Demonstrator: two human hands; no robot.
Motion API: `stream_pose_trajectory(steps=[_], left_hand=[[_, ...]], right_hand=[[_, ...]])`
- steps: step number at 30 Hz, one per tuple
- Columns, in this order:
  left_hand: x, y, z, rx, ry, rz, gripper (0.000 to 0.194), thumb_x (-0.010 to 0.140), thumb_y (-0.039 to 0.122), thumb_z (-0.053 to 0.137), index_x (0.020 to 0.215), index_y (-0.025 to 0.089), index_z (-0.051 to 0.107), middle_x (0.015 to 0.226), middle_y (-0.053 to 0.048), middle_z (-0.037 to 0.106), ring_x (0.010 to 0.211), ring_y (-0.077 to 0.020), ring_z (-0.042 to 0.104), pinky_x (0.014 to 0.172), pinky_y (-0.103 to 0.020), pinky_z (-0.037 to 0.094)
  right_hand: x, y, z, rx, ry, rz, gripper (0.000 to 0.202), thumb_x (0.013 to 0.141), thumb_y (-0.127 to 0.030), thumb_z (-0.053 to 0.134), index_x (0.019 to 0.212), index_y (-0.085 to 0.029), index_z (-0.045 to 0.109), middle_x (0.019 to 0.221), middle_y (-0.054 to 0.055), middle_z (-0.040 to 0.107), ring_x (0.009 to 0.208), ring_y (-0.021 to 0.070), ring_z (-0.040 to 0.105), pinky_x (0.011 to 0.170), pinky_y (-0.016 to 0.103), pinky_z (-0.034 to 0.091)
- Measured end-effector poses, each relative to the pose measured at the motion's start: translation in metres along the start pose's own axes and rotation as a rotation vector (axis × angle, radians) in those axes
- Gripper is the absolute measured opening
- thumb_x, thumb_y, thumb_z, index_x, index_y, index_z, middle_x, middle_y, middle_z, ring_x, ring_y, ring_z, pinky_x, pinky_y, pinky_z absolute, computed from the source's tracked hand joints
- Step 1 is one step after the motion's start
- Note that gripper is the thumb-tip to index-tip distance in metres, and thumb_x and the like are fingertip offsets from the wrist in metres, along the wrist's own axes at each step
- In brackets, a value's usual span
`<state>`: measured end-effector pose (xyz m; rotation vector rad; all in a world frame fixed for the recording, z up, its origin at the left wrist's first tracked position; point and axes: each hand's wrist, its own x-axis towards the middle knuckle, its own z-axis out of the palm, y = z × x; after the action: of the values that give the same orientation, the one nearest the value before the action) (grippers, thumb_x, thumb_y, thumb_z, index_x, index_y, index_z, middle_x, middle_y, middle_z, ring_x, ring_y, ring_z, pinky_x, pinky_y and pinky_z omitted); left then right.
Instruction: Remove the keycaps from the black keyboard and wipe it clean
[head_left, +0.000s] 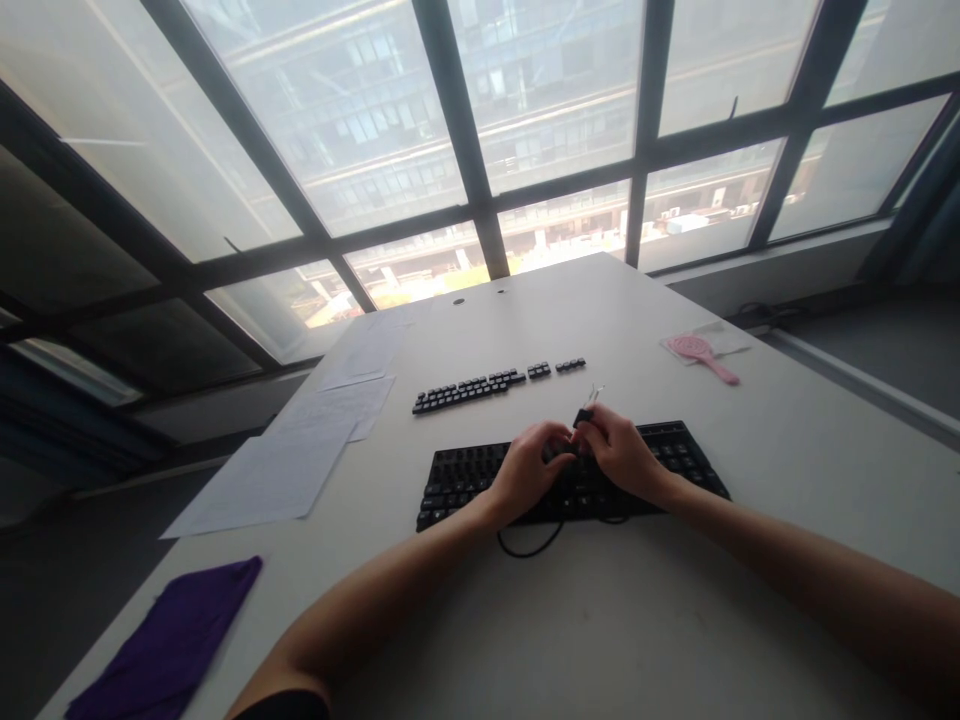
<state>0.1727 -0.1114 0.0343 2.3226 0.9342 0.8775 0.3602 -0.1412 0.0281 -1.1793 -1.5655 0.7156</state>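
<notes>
A black keyboard (465,470) lies on the white table, with bare switch spots in its upper rows and a cable looping out at its front edge. Over its upper middle, my right hand (619,450) pinches a small tool with thin wire prongs (594,393) and a black part. My left hand (529,465) rests on the keyboard just left of it, fingers curled together near the tool; what they hold, if anything, is hidden. Behind the keyboard, removed black keycaps (469,390) stand in rows, with smaller groups (538,370) to their right.
Paper sheets (262,480) lie on the left of the white table (600,610). A folded purple cloth (176,635) is at the near left. A pink brush (697,352) rests on a clear wrapper at the right. Large windows rise behind the table.
</notes>
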Motion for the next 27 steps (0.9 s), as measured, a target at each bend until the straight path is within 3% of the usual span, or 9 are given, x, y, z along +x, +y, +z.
stream_pose_trajectory(steps=[5,9,12,15,19,23,27], left_hand=[[-0.003,0.008,0.001,0.130,-0.051,0.165,0.020,0.092,0.018,0.058,0.110,0.025,0.064,0.104,-0.006,0.064,0.101,-0.0213,0.057,0.092,-0.036,0.048],[0.009,0.003,-0.010,0.128,0.021,0.126,0.013,0.088,0.020,0.066,0.100,0.022,0.067,0.108,-0.007,0.062,0.101,-0.0211,0.058,0.090,-0.035,0.050],[0.034,-0.021,-0.033,0.163,0.054,0.047,0.010,0.085,0.020,0.069,0.095,0.021,0.067,0.096,-0.003,0.068,0.083,-0.0167,0.061,0.079,-0.029,0.051],[0.061,-0.058,-0.052,0.360,0.085,-0.058,0.012,0.082,0.021,0.072,0.094,0.021,0.071,0.091,-0.002,0.073,0.077,-0.0169,0.062,0.080,-0.030,0.050],[0.082,-0.096,-0.056,0.427,0.043,-0.076,0.009,0.079,0.017,0.073,0.086,0.021,0.075,0.084,-0.002,0.074,0.076,-0.0192,0.064,0.079,-0.031,0.049],[0.087,-0.109,-0.049,0.482,0.015,-0.047,0.005,0.078,0.018,0.074,0.078,0.022,0.077,0.081,-0.004,0.074,0.085,-0.0228,0.063,0.085,-0.034,0.048],[0.088,-0.115,-0.049,0.521,0.049,-0.045,0.003,0.080,0.022,0.074,0.079,0.023,0.077,0.096,-0.005,0.071,0.094,-0.0237,0.059,0.091,-0.037,0.046]], right_hand=[[0.004,0.000,0.000,0.024,0.000,0.049,0.017,0.095,-0.033,0.049,0.081,-0.023,0.052,0.061,-0.001,0.064,0.057,0.0178,0.060,0.058,0.030,0.045],[0.006,0.006,0.002,0.134,0.026,0.087,0.016,0.096,-0.035,0.048,0.085,-0.022,0.051,0.066,0.000,0.066,0.057,0.0174,0.062,0.058,0.029,0.047],[0.007,0.010,0.004,0.194,0.040,0.110,0.017,0.096,-0.036,0.048,0.089,-0.022,0.050,0.067,0.000,0.067,0.055,0.0172,0.062,0.055,0.029,0.048],[0.008,0.011,0.005,0.205,0.042,0.116,0.018,0.095,-0.038,0.049,0.089,-0.021,0.050,0.067,0.001,0.068,0.054,0.0171,0.062,0.053,0.028,0.047],[0.008,0.011,0.006,0.204,0.035,0.128,0.018,0.095,-0.038,0.049,0.092,-0.020,0.051,0.068,0.002,0.069,0.053,0.0171,0.063,0.052,0.028,0.047],[0.008,0.011,0.005,0.195,0.024,0.140,0.017,0.095,-0.037,0.050,0.093,-0.020,0.051,0.069,0.002,0.069,0.054,0.0173,0.063,0.053,0.028,0.048],[0.008,0.011,0.004,0.201,0.009,0.144,0.016,0.096,-0.036,0.049,0.091,-0.021,0.051,0.070,0.002,0.069,0.055,0.0170,0.063,0.054,0.028,0.048]])
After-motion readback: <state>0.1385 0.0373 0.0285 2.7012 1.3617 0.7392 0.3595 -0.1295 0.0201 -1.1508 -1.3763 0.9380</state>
